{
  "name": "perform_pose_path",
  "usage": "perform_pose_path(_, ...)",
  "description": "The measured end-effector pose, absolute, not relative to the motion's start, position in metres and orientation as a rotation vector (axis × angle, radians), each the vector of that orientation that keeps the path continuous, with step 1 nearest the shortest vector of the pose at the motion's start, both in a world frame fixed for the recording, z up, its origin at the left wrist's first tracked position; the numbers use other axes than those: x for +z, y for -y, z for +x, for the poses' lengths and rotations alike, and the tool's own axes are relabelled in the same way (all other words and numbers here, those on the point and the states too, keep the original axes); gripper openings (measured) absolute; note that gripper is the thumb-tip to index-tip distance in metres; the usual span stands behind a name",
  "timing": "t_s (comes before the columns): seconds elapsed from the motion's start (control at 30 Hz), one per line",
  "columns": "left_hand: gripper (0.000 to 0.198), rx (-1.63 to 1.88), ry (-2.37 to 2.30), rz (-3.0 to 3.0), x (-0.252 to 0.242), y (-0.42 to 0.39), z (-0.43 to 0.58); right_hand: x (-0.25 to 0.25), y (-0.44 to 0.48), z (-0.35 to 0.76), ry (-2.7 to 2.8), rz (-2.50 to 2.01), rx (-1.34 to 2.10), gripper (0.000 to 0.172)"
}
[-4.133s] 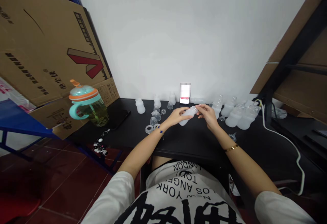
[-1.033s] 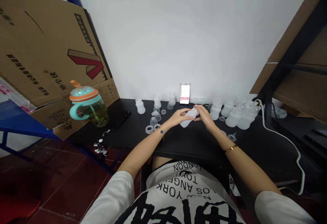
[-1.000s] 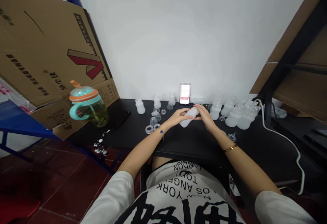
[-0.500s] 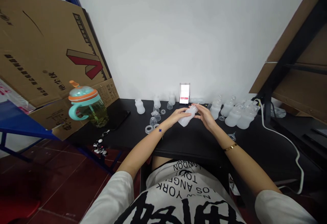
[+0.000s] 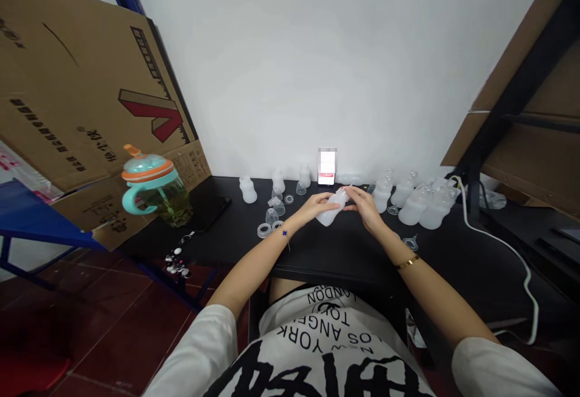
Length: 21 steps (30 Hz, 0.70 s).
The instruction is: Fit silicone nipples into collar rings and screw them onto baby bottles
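A frosted white baby bottle (image 5: 328,216) is tilted above the black table, its neck pointing up and to the right. My left hand (image 5: 315,205) is wrapped round its body, thumb across the front. At the neck end, the fingers of my right hand (image 5: 368,209) are closed on the collar; they partly hide the top, where a thin pale tip sticks out. Left of my hands lie clear domed caps (image 5: 272,215) and white ring collars (image 5: 263,230). To the right stand several bottles with teats (image 5: 412,206), and a loose clear teat (image 5: 410,242) lies nearer me.
A lit phone (image 5: 327,167) leans against the wall behind my hands. Bottles without tops (image 5: 248,190) stand at the back left. A turquoise-lidded jug (image 5: 156,188) and keychain (image 5: 176,262) are far left. A white cable (image 5: 493,249) crosses the right side.
Both hands stay in nearly the same place on the bottle. My right fingers have shifted slightly round the neck; the view has moved a little.
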State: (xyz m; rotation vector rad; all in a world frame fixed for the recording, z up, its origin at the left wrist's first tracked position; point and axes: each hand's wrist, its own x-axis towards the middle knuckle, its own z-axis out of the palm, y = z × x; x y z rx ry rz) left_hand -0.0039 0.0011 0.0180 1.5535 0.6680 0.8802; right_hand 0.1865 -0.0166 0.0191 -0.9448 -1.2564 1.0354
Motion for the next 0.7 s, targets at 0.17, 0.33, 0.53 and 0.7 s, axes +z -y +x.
perform_pose_path(0.17, 0.056, 0.891, -0.675, 1.579, 0.0139, -0.0034, -0.0037, 0.0184, 0.0157, 0.1857, 1.261, -0.967, 0.99, 0.039)
perform_pose_path(0.33, 0.055, 0.892, -0.685, 1.636, 0.0114, -0.0047, -0.0039, 0.0169, 0.015, 0.1856, 1.29, -1.016, 0.928, 0.042)
perform_pose_path(0.53, 0.055, 0.903, -0.74, 1.747, 0.0122, -0.0022, -0.0046, 0.0137, 0.0136, 0.1873, 1.335, -1.052, 0.872, 0.047)
perform_pose_path(0.7, 0.066, 0.904, -0.804, 1.767, 0.0094, -0.0031, -0.0047, 0.0123, 0.0123, 0.1881, 1.36, -1.087, 0.855, 0.049)
